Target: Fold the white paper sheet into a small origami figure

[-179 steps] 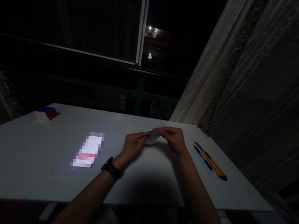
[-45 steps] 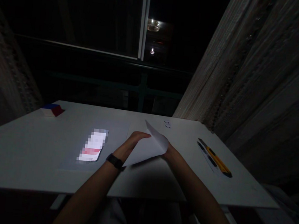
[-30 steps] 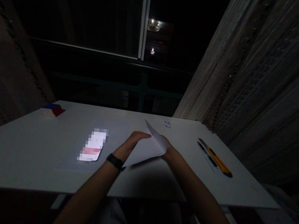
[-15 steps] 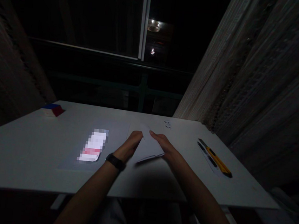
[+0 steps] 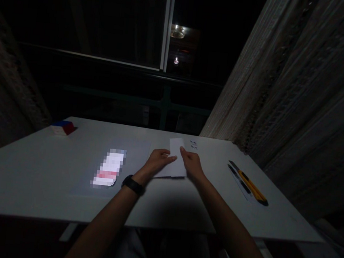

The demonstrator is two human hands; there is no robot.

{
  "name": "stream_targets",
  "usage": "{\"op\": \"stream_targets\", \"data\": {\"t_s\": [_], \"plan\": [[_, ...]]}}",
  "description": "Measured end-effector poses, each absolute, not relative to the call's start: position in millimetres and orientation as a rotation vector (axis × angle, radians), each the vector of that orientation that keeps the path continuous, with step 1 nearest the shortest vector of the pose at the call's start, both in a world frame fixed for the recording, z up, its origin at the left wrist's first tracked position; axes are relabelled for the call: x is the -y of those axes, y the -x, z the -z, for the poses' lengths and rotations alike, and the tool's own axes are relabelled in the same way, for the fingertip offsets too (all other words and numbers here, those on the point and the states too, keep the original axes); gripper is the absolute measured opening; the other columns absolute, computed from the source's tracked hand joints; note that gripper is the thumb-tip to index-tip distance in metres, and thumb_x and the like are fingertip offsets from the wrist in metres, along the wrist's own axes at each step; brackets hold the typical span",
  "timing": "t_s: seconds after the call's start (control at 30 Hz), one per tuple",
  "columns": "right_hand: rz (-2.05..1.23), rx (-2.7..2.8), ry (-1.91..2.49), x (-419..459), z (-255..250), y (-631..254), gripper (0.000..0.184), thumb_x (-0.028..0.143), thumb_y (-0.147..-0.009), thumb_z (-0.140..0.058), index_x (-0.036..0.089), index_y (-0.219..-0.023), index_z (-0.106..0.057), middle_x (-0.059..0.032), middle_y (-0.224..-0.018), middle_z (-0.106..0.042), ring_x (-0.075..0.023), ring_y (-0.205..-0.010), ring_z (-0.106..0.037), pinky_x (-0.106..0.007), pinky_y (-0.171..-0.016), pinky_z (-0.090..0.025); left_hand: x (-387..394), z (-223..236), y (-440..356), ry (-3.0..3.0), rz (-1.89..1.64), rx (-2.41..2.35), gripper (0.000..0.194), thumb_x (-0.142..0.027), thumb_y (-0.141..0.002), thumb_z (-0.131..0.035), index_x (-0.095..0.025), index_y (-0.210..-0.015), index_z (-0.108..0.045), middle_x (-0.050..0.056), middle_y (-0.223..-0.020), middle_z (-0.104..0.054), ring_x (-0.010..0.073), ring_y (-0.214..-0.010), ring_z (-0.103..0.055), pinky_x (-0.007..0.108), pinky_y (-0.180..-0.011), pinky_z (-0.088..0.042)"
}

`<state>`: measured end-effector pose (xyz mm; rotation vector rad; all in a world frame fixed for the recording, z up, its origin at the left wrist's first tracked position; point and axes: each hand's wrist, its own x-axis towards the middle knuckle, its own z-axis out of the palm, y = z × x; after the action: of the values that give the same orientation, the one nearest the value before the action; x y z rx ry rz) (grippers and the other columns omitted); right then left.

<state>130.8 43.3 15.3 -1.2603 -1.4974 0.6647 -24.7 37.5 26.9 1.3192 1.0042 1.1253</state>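
Between my two hands is a folded sheet of white paper (image 5: 174, 167), held just over the table, its dark shadow falling toward the near edge. My left hand (image 5: 158, 161) grips the paper's left side, thumb pressed on its upper face; a dark watch band (image 5: 133, 185) circles that wrist. On the right side, my right hand (image 5: 192, 162) pinches the paper with its thumb on top and fingers hidden underneath. Left of my hands, a phone with a lit, blurred screen (image 5: 109, 168) rests on a pale sheet (image 5: 136, 152).
A yellow utility knife (image 5: 253, 186) and a dark slim tool (image 5: 240, 179) lie at the right of the white table (image 5: 33, 180). A blue, red and white cube (image 5: 63, 127) sits back left. Small dark marks (image 5: 193, 144) show behind my hands. Curtains (image 5: 244, 71) hang at the sides.
The paper has turned more upright and its far end now stands out narrower between my hands. My left thumb has moved onto its face, and both hands have shifted slightly right.
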Motion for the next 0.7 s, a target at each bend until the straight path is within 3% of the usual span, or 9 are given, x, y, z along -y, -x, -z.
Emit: {"op": "stream_targets", "data": {"t_s": [0.1,0.2,0.37,0.6,0.7], "plan": [[-0.605,1.481,1.247,-42,-14,-127,0.052,0.061,-0.073,-0.045,0.017,-0.044,-0.044,0.0021,-0.044,-0.043,-0.0094,-0.046,-0.038,-0.022,-0.043,-0.025,-40,-24,24,-1.314,-1.177,-1.049,0.048,-0.038,-0.048,-0.078,-0.011,-0.082,-0.057,0.002,-0.062,-0.061,0.0136,-0.055,-0.056,0.024,-0.052,-0.041],[-0.756,1.440,1.203,-41,-15,-125,0.049,0.058,-0.072,-0.049,0.016,-0.048,-0.049,0.0022,-0.046,-0.046,-0.0093,-0.046,-0.040,-0.022,-0.043,-0.028,-43,-23,25,-1.373,-1.240,-1.120,0.044,-0.038,-0.048,-0.077,-0.011,-0.078,-0.059,0.001,-0.060,-0.060,0.0129,-0.054,-0.055,0.024,-0.053,-0.041],[-1.208,1.399,0.980,-42,-11,-126,0.041,0.046,-0.057,-0.071,0.012,-0.078,-0.065,-0.0033,-0.066,-0.065,-0.0151,-0.057,-0.057,-0.027,-0.055,-0.044,-45,-24,28,-1.458,-1.368,-1.206,0.035,-0.041,-0.058,-0.070,-0.011,-0.076,-0.064,0.003,-0.066,-0.064,0.0155,-0.064,-0.058,0.023,-0.059,-0.042],[-1.353,1.244,1.036,-41,-2,-118,0.038,0.039,-0.054,-0.075,0.014,-0.081,-0.066,-0.0041,-0.070,-0.068,-0.0181,-0.060,-0.063,-0.031,-0.052,-0.053,-36,-26,28,-1.617,-1.505,-1.324,0.033,-0.037,-0.071,-0.061,-0.017,-0.096,-0.067,0.007,-0.089,-0.069,0.0201,-0.082,-0.062,0.027,-0.075,-0.043],[-1.379,1.225,1.058,-39,-2,-116,0.034,0.036,-0.055,-0.075,0.015,-0.081,-0.066,-0.0039,-0.069,-0.068,-0.0180,-0.060,-0.063,-0.031,-0.050,-0.054,-34,-27,28,-1.648,-1.527,-1.355,0.030,-0.037,-0.071,-0.061,-0.019,-0.094,-0.069,0.007,-0.093,-0.069,0.0213,-0.084,-0.062,0.028,-0.077,-0.043]]}}
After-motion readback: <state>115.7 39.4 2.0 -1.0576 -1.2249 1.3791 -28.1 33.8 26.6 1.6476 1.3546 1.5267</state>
